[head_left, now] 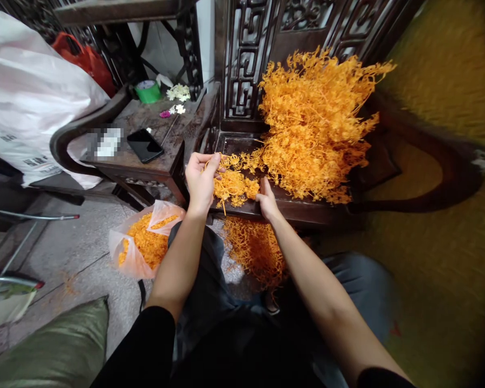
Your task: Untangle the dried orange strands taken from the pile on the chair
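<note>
A large heap of tangled orange plastic pieces (315,129) rests on a dark carved wooden chair (242,141). In front of it lies a smaller orange pile (234,187), between my two hands. My left hand (202,178) is closed at the left side of this pile, thumb and fingers pinching a thin orange piece. At the pile's right edge is my right hand (267,199), its thumb side up and touching the orange pieces; its other fingers are hidden, so its grip cannot be made out.
A side table (123,116) at left bears a black phone (144,145), green tape (148,91) and small flowers. An open plastic bag (135,261) of orange pieces and an orange tangle (258,253) are low down. White sacks (36,91) stand far left.
</note>
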The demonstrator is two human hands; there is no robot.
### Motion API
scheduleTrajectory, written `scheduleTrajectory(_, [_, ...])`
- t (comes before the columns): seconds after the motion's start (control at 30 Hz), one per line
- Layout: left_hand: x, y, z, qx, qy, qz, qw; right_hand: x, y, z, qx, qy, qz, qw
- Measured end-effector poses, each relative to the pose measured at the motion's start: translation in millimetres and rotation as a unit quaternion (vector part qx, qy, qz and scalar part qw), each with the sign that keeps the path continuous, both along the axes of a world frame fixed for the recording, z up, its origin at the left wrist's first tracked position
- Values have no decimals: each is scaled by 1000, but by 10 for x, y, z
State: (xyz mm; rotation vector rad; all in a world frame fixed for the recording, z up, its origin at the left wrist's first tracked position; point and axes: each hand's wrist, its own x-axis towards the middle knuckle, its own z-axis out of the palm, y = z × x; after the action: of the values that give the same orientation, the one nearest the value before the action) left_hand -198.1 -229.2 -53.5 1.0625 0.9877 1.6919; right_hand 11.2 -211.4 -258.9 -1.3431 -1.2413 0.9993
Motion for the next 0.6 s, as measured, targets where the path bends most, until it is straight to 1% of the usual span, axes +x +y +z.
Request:
scheduleTrajectory(0.17, [57, -11, -6, 5, -1, -21, 1000, 178, -91, 165, -37, 34, -17, 999])
scheduleTrajectory(0.27, [121, -31, -20, 3, 8, -32, 999, 266, -164, 366, -35, 29, -18, 999])
scheduleTrajectory(0.3, [149, -43, -27, 1, 12, -39, 999, 283, -207, 469, -27, 22, -19, 999])
scheduleTrajectory(0.37, [222, -82, -42, 3, 16, -62, 998, 290, -339, 735, 17, -4, -29, 999])
scheduleTrajectory(0.43, [316, -144, -54, 9, 19, -88, 996, 254, -531, 1064, 93, -38, -40, 994])
scheduleTrajectory(0.47, [369, -185, -57, 11, 20, -102, 995, 223, -641, 1235, 118, -31, -40, 992])
scheduleTrajectory(0.53, [483, -282, -61, 11, 24, -131, 991, 151, -856, 1546, 129, 27, -10, 991])
scheduleTrajectory(0.6, [598, -391, -66, 10, 36, -162, 986, 92, -1030, 1770, 140, 56, -4, 988])
